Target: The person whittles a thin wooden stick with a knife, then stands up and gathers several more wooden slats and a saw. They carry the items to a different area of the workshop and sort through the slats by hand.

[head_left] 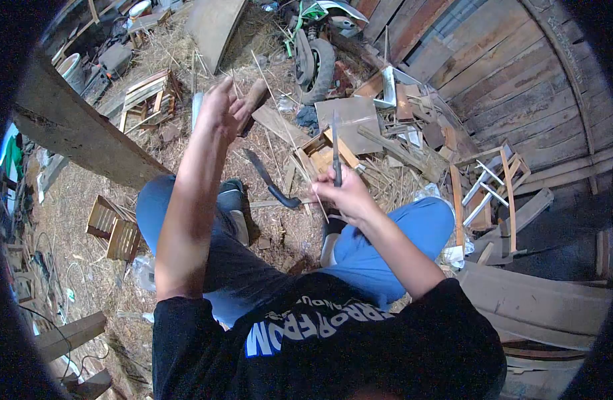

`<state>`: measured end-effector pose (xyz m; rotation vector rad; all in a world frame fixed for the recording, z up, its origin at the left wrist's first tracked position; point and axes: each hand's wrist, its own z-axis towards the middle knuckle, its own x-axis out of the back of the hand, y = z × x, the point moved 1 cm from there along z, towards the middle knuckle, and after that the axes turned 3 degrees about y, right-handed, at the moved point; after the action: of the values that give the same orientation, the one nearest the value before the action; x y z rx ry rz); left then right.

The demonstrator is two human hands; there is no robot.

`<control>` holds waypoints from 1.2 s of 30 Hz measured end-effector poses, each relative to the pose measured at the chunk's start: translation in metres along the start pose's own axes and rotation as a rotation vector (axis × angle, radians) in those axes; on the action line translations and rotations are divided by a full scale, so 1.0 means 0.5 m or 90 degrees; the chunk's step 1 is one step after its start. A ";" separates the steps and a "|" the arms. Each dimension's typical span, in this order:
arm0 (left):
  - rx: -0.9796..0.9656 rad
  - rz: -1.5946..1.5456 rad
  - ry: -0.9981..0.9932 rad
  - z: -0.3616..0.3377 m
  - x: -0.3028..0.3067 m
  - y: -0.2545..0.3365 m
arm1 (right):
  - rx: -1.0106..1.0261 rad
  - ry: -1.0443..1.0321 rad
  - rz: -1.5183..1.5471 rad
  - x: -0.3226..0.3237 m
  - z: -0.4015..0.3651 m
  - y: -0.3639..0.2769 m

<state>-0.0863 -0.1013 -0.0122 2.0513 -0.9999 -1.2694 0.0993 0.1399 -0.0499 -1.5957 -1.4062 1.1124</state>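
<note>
Pale wooden strip (274, 98) and knife (336, 159) are held in the right hand (350, 195) above the floor (70, 227); the blade (335, 133) is best kept clear of the left hand (218, 110), whose grip cannot be told.

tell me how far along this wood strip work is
Looks done, probably: the slatted wooden boxes at the left already hold their shape. In hand: the right hand grips a knife, blade up, with a thin strip at its fingers; the left hand's grip is unclear. Likely left: that strip is loose, not joined to any box. The total needed can't be judged.
</note>
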 end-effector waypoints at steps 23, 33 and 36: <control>-0.003 0.022 0.074 -0.024 0.063 -0.004 | 0.085 0.303 -0.537 0.093 0.453 0.580; 0.015 -0.017 0.053 -0.037 0.040 -0.008 | 0.282 0.477 -0.674 0.147 0.646 0.864; 0.026 -0.033 0.051 -0.048 0.016 -0.013 | 0.257 0.424 -0.754 0.133 0.609 0.806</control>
<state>-0.0604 -0.1027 -0.0109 2.1534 -0.9492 -1.1917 -0.0353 0.1421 -0.5413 -0.5128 -1.2064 0.0915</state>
